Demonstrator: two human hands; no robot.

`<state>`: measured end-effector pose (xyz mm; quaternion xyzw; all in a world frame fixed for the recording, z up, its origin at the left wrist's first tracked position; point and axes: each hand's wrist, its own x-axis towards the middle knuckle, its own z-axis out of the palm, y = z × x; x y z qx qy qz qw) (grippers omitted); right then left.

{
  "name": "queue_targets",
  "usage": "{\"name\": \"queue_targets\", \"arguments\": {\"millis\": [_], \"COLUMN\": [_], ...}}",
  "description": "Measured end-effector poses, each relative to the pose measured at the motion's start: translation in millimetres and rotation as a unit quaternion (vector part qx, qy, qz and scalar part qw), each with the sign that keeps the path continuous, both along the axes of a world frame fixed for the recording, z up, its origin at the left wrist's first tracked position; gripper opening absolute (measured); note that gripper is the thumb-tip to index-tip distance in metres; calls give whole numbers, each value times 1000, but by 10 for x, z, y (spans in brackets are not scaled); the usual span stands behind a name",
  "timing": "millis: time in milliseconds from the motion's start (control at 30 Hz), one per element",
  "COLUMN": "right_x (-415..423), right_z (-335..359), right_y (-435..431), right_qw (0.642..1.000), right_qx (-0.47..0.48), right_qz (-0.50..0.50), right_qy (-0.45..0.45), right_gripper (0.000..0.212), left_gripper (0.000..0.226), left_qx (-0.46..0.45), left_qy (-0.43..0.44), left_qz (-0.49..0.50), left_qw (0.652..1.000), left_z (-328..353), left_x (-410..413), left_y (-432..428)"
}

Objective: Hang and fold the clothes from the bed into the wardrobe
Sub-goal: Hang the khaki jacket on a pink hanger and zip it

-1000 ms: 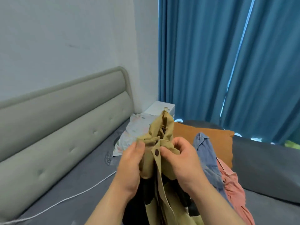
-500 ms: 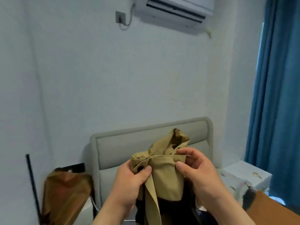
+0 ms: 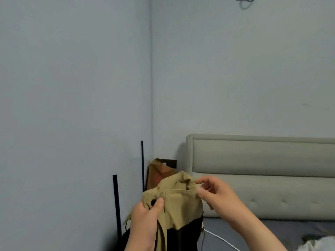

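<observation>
Early in the task, judging by the scene. Holding one khaki garment up in the air, just in front of the left end of the headboard, with the black lower part hanging down from it. Gripping the cloth at the near corner with the left hand, with the thumb pressed beside a dark button and the other fingers curled behind. Pinching the upper hem at the opposite corner between thumb and forefinger of the right hand, with the other fingers loosely bent. Seems to be stretching the top edge straight, probably to prepare a fold or a hanger; not yet folded, not yet hung. No hanger and no wardrobe to see anywhere around the headboard, so impossible to tell about clothes already put away. Below the headboard, on the grey mattress, only a white cable and, far to the right, a bit of pale cloth, perhaps more laundry to do. Left of the headboard, in the corner, a brown bag and two black rods.
</observation>
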<state>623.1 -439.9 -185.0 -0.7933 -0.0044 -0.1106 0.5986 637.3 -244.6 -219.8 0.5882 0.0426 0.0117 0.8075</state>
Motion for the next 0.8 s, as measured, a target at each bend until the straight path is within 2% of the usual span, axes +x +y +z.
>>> {"name": "queue_targets", "arguments": {"millis": [133,267,433,533,600,633,733,800], "right_x": [302,583,981,1281,1442,1513,1685,1782], "right_z": [-232,-341,-238,-244,-313,-350,-447,-484], "right_y": [335,735,1288,1629,1814,1886,2011,2011], "right_qw": [994,989,983,978,977,977,979,978], "right_qx": [31,68,72,48,2,-14,-18,-20], "right_qz": [101,122,162,197,203,204,197,203], "right_qy": [35,43,45,54,61,58,47,48], "right_gripper": [16,14,14,26,31,29,12,15], "left_gripper": [15,9,9,9,20,26,18,20], "left_qx": [34,88,165,166,164,168,225,192], "left_qy": [18,27,51,70,63,53,48,58], "left_qz": [101,165,261,273,260,247,226,259], "left_qw": [994,982,950,945,949,953,946,945], "left_z": [-145,-301,-503,-532,-565,-583,-649,-675], "left_x": [-7,2,70,119,133,152,237,267], "left_y": [296,542,625,646,668,698,789,801]}}
